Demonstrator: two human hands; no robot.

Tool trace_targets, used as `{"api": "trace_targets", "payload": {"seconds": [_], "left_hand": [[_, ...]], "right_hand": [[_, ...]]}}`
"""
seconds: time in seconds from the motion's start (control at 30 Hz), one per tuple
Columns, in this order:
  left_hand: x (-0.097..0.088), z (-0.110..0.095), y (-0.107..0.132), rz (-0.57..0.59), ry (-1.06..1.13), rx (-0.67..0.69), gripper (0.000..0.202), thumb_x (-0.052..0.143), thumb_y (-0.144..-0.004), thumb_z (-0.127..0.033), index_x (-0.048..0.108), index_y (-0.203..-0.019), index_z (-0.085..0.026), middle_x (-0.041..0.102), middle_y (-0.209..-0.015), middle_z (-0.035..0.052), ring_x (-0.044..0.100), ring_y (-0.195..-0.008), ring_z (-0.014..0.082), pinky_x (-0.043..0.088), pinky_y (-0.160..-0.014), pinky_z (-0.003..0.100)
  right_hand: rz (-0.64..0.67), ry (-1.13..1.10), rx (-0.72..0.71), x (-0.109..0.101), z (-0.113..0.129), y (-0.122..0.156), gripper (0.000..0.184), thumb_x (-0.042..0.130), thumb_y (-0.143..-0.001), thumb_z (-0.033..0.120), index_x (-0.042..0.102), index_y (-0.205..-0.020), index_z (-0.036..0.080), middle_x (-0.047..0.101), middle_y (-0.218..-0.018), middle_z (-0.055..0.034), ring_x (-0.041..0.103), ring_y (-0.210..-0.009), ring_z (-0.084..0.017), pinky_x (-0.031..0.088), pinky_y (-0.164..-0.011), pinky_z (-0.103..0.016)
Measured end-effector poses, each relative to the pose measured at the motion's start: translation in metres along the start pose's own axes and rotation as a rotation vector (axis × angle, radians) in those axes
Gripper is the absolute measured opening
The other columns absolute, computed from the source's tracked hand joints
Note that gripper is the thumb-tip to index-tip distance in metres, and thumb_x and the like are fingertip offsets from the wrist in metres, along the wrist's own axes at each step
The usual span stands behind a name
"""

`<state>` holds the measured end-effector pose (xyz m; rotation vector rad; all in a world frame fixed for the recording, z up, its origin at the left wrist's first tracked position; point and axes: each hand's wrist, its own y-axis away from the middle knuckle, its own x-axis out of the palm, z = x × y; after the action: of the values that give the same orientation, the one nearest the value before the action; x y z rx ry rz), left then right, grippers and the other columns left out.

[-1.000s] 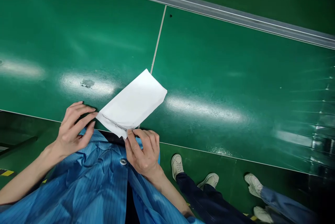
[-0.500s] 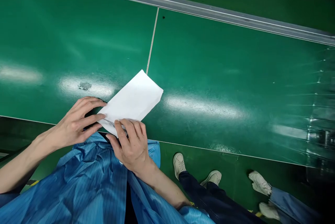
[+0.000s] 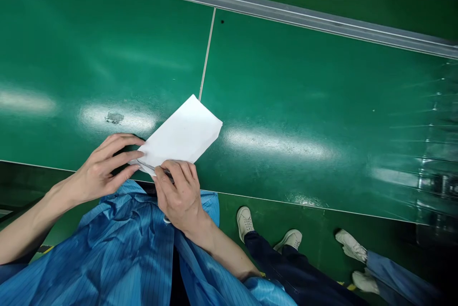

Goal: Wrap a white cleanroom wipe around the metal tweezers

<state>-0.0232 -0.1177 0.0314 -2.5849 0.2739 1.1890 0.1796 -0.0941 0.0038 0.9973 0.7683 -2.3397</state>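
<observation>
Two hands (image 3: 181,196) at one white paper (image 3: 182,129), one slim tool (image 3: 146,165).

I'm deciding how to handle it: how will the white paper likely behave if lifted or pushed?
The white paper looks thin, so it is probably light for its size. Lifted by one corner, that thinness suggests it would sag. Pushed, it may slide easily, since the green table looks glossy.

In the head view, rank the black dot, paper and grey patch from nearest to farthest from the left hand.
From the left hand:
1. Paper, touching it on the right
2. Grey patch, just beyond it
3. Black dot, up and right
</observation>
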Motion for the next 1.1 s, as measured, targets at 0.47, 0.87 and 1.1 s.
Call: {"api": "trace_targets", "payload": {"seconds": [0.47,0.87,1.1], "left_hand": [[0.029,-0.058,0.047,-0.411,0.644,-0.928,0.014,0.063,-0.083,-0.025,0.07,-0.091,-0.017,0.07,-0.083,0.0043,0.066,-0.07,0.0134,0.058,-0.066,0.024],[0.044,-0.071,0.017,-0.536,1.286,-1.046,0.014,0.065,-0.08,-0.021,0.069,-0.093,-0.02,0.068,-0.091,0.0037,0.065,-0.088,0.0169,0.056,-0.089,0.039],[0.044,-0.069,0.023,-0.546,1.088,-1.018,0.036,0.067,-0.079,-0.022,0.059,-0.114,-0.019,0.067,-0.106,0.0076,0.066,-0.093,0.0182,0.056,-0.087,0.035]], "right_hand": [[-0.158,-0.202,0.063,0.004,0.0,0.01,0.009,0.05,-0.088,0.011,0.058,-0.091,0.013,0.06,-0.083,-0.0061,0.053,-0.075,-0.015,0.041,-0.066,-0.032],[-0.188,-0.321,0.103,0.006,0.004,0.011,0.013,0.049,-0.088,0.013,0.062,-0.092,0.013,0.061,-0.082,-0.0059,0.055,-0.075,-0.015,0.045,-0.067,-0.032],[-0.224,-0.318,0.129,0.01,0.004,0.012,0.012,0.049,-0.088,0.014,0.061,-0.088,0.014,0.061,-0.079,-0.0045,0.055,-0.072,-0.014,0.045,-0.067,-0.031]]}}
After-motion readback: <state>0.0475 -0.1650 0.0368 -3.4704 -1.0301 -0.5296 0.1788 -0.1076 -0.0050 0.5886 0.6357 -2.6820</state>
